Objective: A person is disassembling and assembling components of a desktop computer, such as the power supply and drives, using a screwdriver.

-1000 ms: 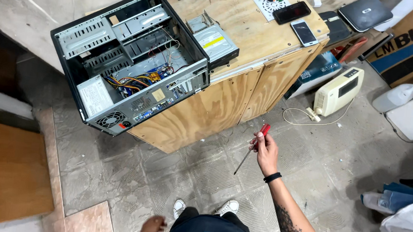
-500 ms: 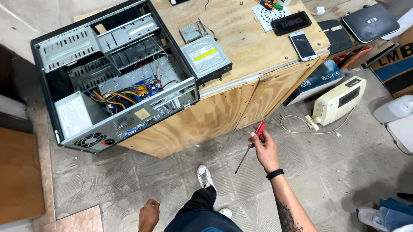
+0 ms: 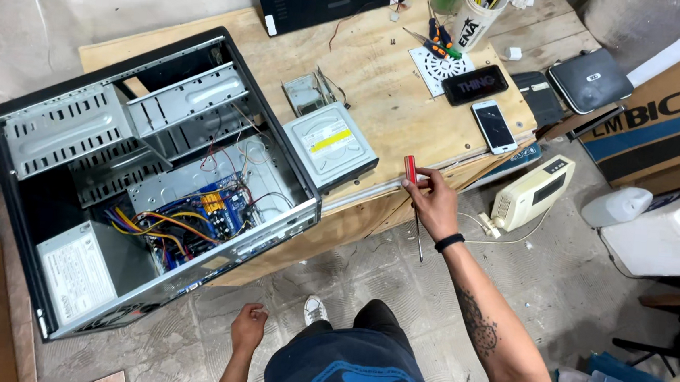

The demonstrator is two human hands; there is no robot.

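Red-handled screwdriver (image 3: pixel 411 172) in right hand (image 3: pixel 434 209), stood at the front edge of a plywood workbench (image 3: pixel 380 89) above a grey tiled floor. Kept the fingers wrapped fully around the tool just below the handle, with the red end up at the bench edge and the thin metal shaft pointing down past the wrist toward the floor. Wore a black band (image 3: pixel 449 242) on that wrist, with a tattoo further up the forearm. Let the left hand (image 3: pixel 248 329) hang low beside the thigh, well apart from the bench, fingers loosely curled; could not tell whether anything lay inside them.

Faced an open black computer case (image 3: pixel 62 125) lying on its side across the left end of the bench, its near corner jutting past the edge. Showed inside: a grey power supply (image 3: pixel 79 271) at the near end, a blue circuit board (image 3: pixel 209 213) under orange, yellow and red wiring, and bare metal drive cages at the far side. Lay just beside the case, between it and the right hand: a silver optical drive (image 3: pixel 330 144) with a yellow label. Sat further back: a smaller bare metal part (image 3: pixel 307 93).

Shared the right end of the bench: two phones (image 3: pixel 494 125), a white perforated tile (image 3: pixel 440 65) with small screwdrivers on it, and a white cup (image 3: pixel 476 20) of tools. Stood on the floor to the right: a cream boxy appliance (image 3: pixel 532 192) with its cord, a white plastic jug (image 3: pixel 618 207) and a cardboard box (image 3: pixel 669 120)
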